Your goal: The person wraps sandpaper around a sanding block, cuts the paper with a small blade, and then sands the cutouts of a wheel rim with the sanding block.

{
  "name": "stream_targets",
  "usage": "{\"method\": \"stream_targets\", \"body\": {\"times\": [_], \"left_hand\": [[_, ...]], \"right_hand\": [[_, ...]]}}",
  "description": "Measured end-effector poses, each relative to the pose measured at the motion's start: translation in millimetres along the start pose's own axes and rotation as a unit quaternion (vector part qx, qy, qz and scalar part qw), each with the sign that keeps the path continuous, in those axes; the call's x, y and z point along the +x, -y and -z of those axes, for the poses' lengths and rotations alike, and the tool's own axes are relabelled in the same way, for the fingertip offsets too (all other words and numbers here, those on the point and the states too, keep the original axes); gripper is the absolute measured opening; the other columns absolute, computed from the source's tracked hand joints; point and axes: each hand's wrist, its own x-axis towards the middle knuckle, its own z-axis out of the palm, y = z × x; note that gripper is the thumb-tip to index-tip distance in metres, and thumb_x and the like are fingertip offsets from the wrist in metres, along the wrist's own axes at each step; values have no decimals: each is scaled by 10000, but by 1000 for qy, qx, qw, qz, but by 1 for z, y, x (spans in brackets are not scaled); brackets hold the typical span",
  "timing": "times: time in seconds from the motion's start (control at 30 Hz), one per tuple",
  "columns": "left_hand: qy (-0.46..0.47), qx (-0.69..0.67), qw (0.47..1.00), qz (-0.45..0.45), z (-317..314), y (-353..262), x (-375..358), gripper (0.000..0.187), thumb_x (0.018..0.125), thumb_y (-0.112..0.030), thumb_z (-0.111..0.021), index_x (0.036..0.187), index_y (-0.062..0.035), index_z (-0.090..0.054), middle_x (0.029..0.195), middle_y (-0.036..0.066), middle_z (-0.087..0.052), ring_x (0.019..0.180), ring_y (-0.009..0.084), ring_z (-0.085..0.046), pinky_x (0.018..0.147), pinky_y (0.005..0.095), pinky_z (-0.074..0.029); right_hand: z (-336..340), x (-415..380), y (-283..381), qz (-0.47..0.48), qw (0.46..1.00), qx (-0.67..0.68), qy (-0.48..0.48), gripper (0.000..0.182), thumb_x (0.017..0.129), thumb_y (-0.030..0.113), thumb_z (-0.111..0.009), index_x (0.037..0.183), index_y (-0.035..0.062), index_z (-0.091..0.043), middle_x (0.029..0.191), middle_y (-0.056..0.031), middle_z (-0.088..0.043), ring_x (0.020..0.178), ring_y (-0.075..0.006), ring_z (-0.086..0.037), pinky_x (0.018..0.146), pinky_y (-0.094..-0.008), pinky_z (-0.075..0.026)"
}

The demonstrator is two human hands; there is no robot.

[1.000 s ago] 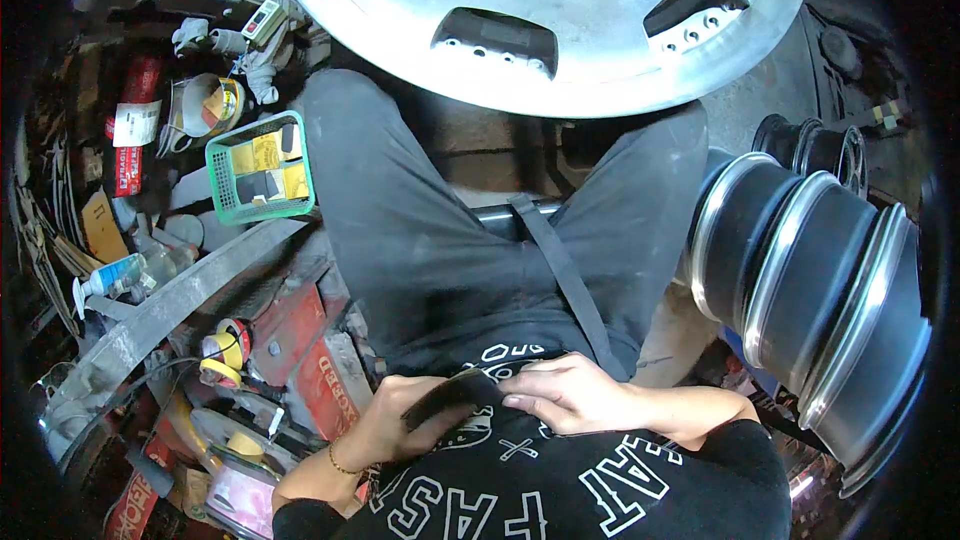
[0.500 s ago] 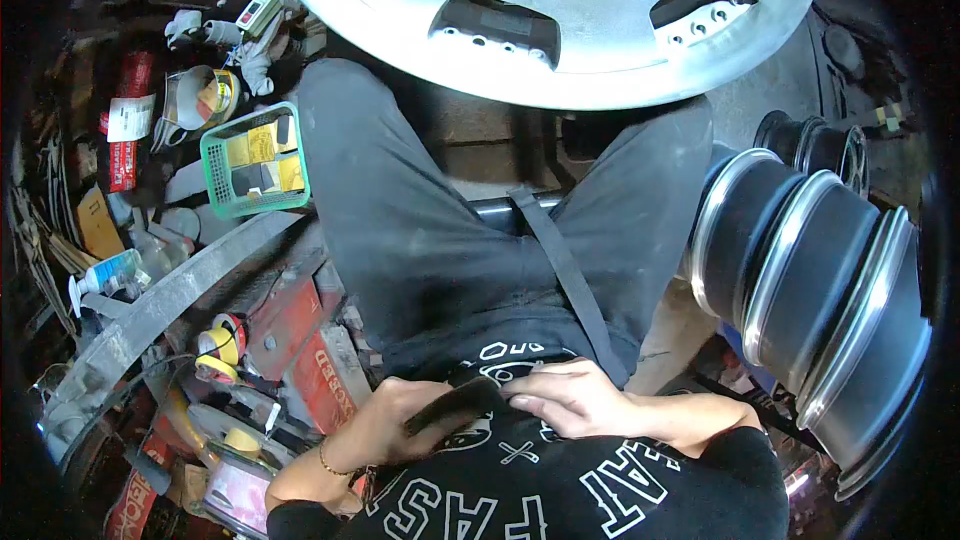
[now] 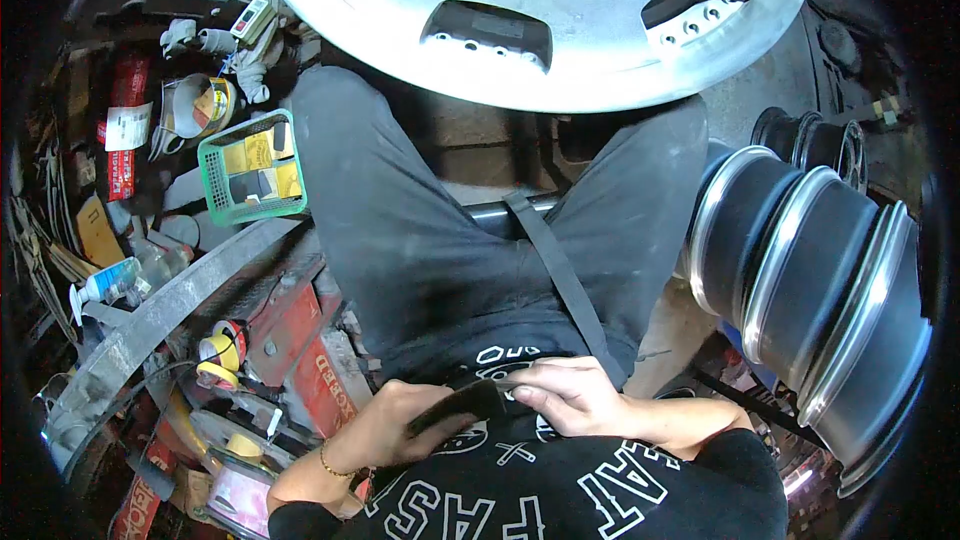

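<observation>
A: What's in the hands?

B: Dark flat sheet (image 3: 462, 404), looks like abrasive paper, can't confirm. It sits low in the head view, against the black printed shirt (image 3: 560, 490), right at the waist.

A: Grip?

B: Left hand (image 3: 385, 430) is clenched on the sheet's left end, thumb on top, fingers curled under. Right hand (image 3: 565, 395) pinches the right end, fingers flat along the top edge. Both hands are touching the sheet, and it spans the gap between them. Thin bracelet (image 3: 340, 465) on the left wrist.

A: Around it?

B: Person is seated, grey trousers (image 3: 420, 240), legs spread. A black strap (image 3: 560, 275) runs diagonally across the lap. Beyond the knees is a big bare-metal wheel disc (image 3: 600, 40) with cutout windows, filling the top of the view. Well apart from the hands.

A: Sides?

B: On the person's right, 2 or more dark wheel rims (image 3: 810, 310) with bright lips lie on their sides, near the right knee. On the left is a green plastic basket (image 3: 252, 168) holding yellow and dark squares, just beside the left thigh. Below that, a curved grey metal strip (image 3: 150, 320), yellow tape rolls (image 3: 215, 355) and red machine parts (image 3: 300, 340). A spray bottle (image 3: 105, 282) sits further left in the clutter.
</observation>
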Motion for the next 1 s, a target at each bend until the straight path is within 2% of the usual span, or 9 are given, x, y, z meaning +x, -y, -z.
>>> {"method": "stream_targets", "body": {"times": [0.13, 0.2, 0.23, 0.27, 0.33, 0.43, 0.7, 0.93, 1.0], "left_hand": [[23, 9, 1000, -6, 0, -1, 5, 115, 854, -101, -699, 891, 3, -666, 733, 174, -623, 630, 323, -622, 572, 373, -487], [47, 41, 998, -19, 1, 4, 1, 127, 846, -113, -710, 875, 2, -663, 719, 172, -617, 616, 317, -615, 561, 375, -484], [46, 42, 998, -23, 2, 4, 0, 127, 846, -113, -710, 875, 2, -663, 719, 172, -617, 616, 317, -615, 561, 375, -484], [11, 15, 1000, 14, 2, 3, 0, 133, 838, -119, -718, 858, -2, -659, 706, 169, -610, 604, 320, -607, 551, 378, -479], [-30, -14, 998, 56, 2, 1, -3, 140, 830, -125, -726, 842, -5, -655, 694, 165, -602, 592, 323, -599, 542, 380, -475], [-43, 98, 991, -76, 20, -7, 12, 191, 840, -165, -735, 810, -2, -639, 650, 156, -570, 577, 332, -588, 521, 394, -466], [8, 124, 990, -62, 40, -30, 22, 241, 863, -254, -716, 894, -23, -658, 717, 148, -618, 644, 346, -624, 576, 398, -502], [15, 164, 977, -139, 41, -25, 31, 221, 841, -222, -709, 849, -34, -594, 675, 135, -578, 616, 327, -618, 562, 400, -500], [55, 282, 942, -174, 44, -26, 36, 203, 791, -180, -692, 820, -36, -551, 658, 125, -566, 609, 307, -622, 559, 399, -504]], "right_hand": [[0, 4, 2, 6, 1000, 7, 10, 156, 915, 90, -615, 1015, -9, -681, 808, -132, -681, 704, -243, -665, 645, -309, -520], [-2, 3, -3, 18, 989, 39, -145, 163, 896, 56, -588, 1001, -22, -687, 849, -131, -692, 713, -216, -652, 673, -317, -524], [10, 5, 19, -122, 957, 99, -244, 147, 872, 33, -585, 945, -32, -694, 864, -132, -703, 711, -207, -648, 680, -294, -518], [15, 2, 19, -110, 955, 63, -269, 145, 870, 43, -603, 943, -29, -706, 794, -131, -678, 671, -203, -629, 638, -273, -491], [15, 10, 18, 68, 981, -45, -174, 210, 900, 113, -593, 967, -61, -690, 672, -103, -611, 544, -208, -557, 543, -297, -445], [34, 26, 21, 88, 986, -119, -75, 252, 864, 90, -617, 1081, -25, -675, 667, -111, -573, 563, -236, -560, 533, -326, -439], [79, 41, 57, 172, 917, -355, 52, 328, 865, 189, -647, 1135, 3, -649, 659, -71, -562, 577, -213, -575, 527, -322, -461], [76, 47, 60, 189, 886, -414, 83, 327, 881, 222, -635, 1121, 0, -645, 678, -53, -555, 598, -201, -585, 525, -320, -477], [70, 51, 57, 208, 886, -402, 98, 355, 897, 258, -616, 1128, -11, -636, 687, -53, -549, 615, -200, -595, 537, -316, -491]]}}
